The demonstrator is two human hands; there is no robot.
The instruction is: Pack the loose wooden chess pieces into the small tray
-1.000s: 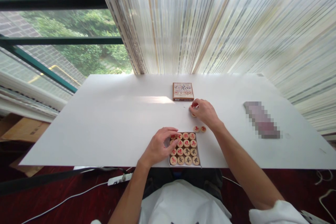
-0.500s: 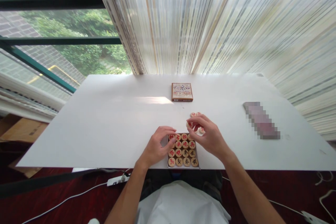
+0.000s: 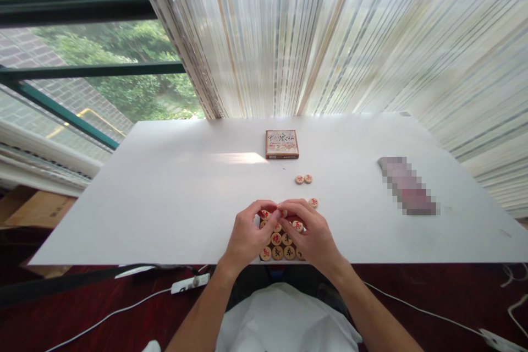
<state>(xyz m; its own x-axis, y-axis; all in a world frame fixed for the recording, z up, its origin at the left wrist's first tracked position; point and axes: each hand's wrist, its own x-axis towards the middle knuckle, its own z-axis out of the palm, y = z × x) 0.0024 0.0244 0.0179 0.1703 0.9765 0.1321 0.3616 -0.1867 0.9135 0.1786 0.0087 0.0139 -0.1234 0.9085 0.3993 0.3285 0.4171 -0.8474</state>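
Observation:
A box tray [image 3: 260, 259] of round wooden Chinese chess pieces [image 3: 276, 238], marked in red or black, sits at the table's near edge. Over its far rows my two hands meet. My right hand [image 3: 310, 226] pinches one piece [image 3: 284, 213] between thumb and fingers, which cover most of it. The fingertips of my left hand [image 3: 249, 232] close in a pinch against that piece's left side. My hands hide much of the tray's far row and right side. Just beyond my right hand lies a loose red-marked piece [image 3: 313, 203].
Two more red-marked pieces [image 3: 304, 179] lie side by side farther out on the white table [image 3: 185, 203]. Behind them is the Chinese chess box lid [image 3: 282, 144]. A blurred-out flat object [image 3: 408, 186] rests at the right. String curtains [image 3: 264, 38] hang along the far edge.
My right hand has moved left from beside the tray to above it, bringing the piece against my left fingertips. The loose pieces beyond are now uncovered. The view has shifted slightly.

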